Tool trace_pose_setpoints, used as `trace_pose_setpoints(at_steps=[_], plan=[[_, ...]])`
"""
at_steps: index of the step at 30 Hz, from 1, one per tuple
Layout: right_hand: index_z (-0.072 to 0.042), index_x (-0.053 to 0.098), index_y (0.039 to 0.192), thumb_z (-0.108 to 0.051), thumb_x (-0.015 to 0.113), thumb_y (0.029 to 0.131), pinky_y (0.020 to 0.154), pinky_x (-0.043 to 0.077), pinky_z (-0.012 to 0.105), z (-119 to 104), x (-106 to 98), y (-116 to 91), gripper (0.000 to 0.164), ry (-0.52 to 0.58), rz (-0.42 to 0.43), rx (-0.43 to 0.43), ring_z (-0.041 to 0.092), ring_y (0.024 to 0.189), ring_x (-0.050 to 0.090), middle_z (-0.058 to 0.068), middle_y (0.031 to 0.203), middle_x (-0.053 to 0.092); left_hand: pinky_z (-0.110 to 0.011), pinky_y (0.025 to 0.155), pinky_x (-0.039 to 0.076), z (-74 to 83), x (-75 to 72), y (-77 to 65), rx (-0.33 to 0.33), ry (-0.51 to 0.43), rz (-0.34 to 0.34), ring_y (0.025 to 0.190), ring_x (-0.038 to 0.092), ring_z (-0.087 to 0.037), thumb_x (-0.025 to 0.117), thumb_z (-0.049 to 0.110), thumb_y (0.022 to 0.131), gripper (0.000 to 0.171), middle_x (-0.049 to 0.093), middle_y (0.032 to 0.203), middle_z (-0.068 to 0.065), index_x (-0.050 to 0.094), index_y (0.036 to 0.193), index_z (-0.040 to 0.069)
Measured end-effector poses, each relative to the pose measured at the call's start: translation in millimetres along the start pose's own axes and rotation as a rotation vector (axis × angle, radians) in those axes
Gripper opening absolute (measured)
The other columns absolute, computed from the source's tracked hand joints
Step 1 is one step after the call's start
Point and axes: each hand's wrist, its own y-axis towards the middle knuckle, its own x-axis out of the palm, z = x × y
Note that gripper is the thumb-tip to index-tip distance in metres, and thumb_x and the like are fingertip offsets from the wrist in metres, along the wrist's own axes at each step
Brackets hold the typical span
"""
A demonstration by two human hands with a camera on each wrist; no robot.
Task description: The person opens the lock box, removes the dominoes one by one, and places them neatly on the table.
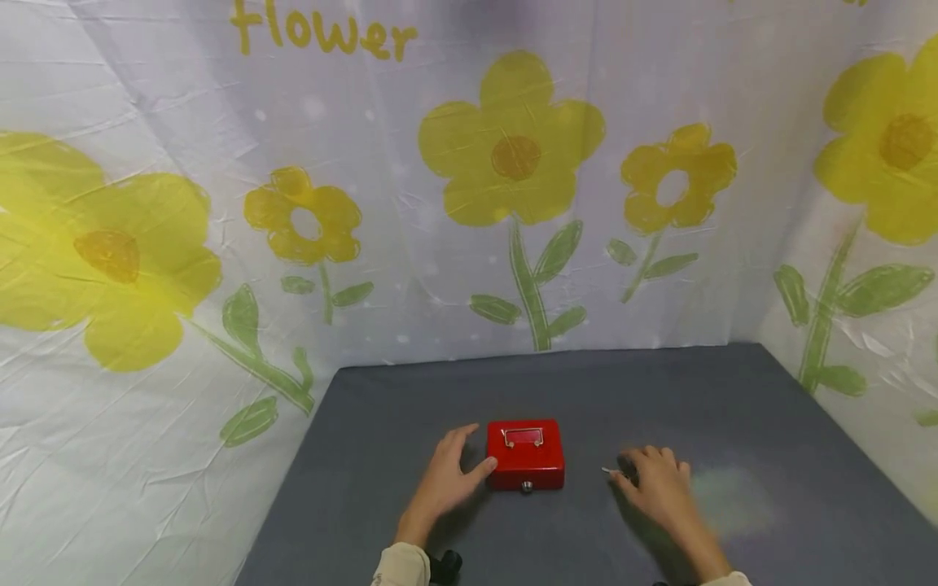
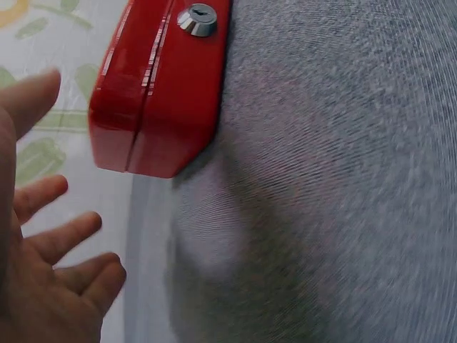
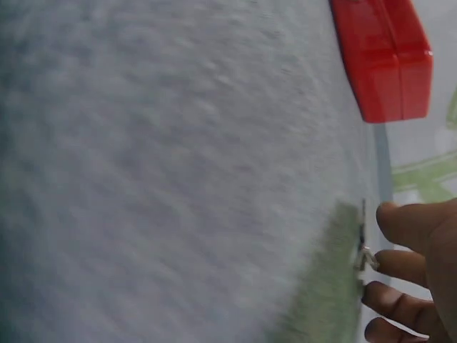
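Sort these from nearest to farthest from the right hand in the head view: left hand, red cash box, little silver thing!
1. Little silver thing, left of the right hand.
2. Red cash box, between both hands.
3. Left hand, at the box's left side.

Left hand (image 2: 44,289) beside red box (image 2: 182,82)
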Motion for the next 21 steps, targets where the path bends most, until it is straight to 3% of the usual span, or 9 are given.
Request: trace_pose_setpoints(at_steps=[9,14,21], plan=[[-0.015,0.075,0.099,-0.027,0.081,0.085,0.070,0.031,0.042,0,10,-4,0.019,-0.003,0.041,0.054,0.028,0.088,0.054,0.001,0.089,0.064,-0.074,0.111,0.032,-5.8,16.4,4.9,-0.013,-0.142,-0.122,0.150,0.030,-0.042,0.076,0.056,0.083,0.095,0.035,0.164,-0.013,0.030,0.160,0.025],[-0.015,0.073,0.092,-0.023,0.080,0.086,0.070,0.031,0.041,-2,9,-2,0.012,0.009,0.006,0.074,0.026,0.085,0.052,0.000,0.087,0.063,-0.072,0.112,0.033,-8.2,24.8,8.9,-0.032,-0.205,-0.131,0.149,0.034,-0.038,0.080,0.055,0.078,0.102,0.034,0.164,-0.011,0.027,0.161,0.027],[-0.020,0.073,0.080,-0.021,0.082,0.084,0.070,0.029,0.040,-3,8,-2,0.009,0.076,0.002,0.093,0.022,0.080,0.054,-0.003,0.081,0.065,-0.072,0.112,0.033,-12.3,31.2,15.4,-0.037,-0.224,-0.127,0.149,0.034,-0.038,0.082,0.056,0.075,0.107,0.033,0.165,-0.012,0.025,0.161,0.028]])
